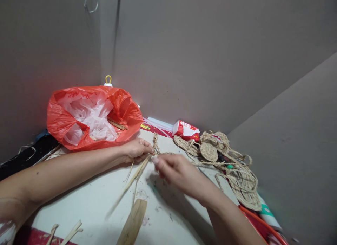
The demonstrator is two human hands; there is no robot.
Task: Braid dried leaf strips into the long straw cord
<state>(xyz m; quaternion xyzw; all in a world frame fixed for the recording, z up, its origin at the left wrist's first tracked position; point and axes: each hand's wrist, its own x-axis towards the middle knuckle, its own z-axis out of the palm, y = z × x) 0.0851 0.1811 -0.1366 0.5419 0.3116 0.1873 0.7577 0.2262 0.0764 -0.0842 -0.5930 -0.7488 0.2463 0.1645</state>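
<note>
On our white table (86, 202), near left corner first: a couple of short pale strips (71, 232). At the far left corner we've got a big red plastic bag (61, 120) with some whitish plastic crumpled inside. A wide flat strip (133, 222) lies by the near edge. Around the middle, closer to the far edge, our left hand (138, 149) is pinched tight on the straw strands (137, 174), which trail toward the near edge; a braided bit (155, 141) sticks out past the fingers. Our right hand (176, 169) is right beside that spot, kinda blurry, so we can't tell if it's gripping. Red tissue pack (193, 135) at the far edge, woven straw pieces (243, 187) piled along the right edge.
</note>
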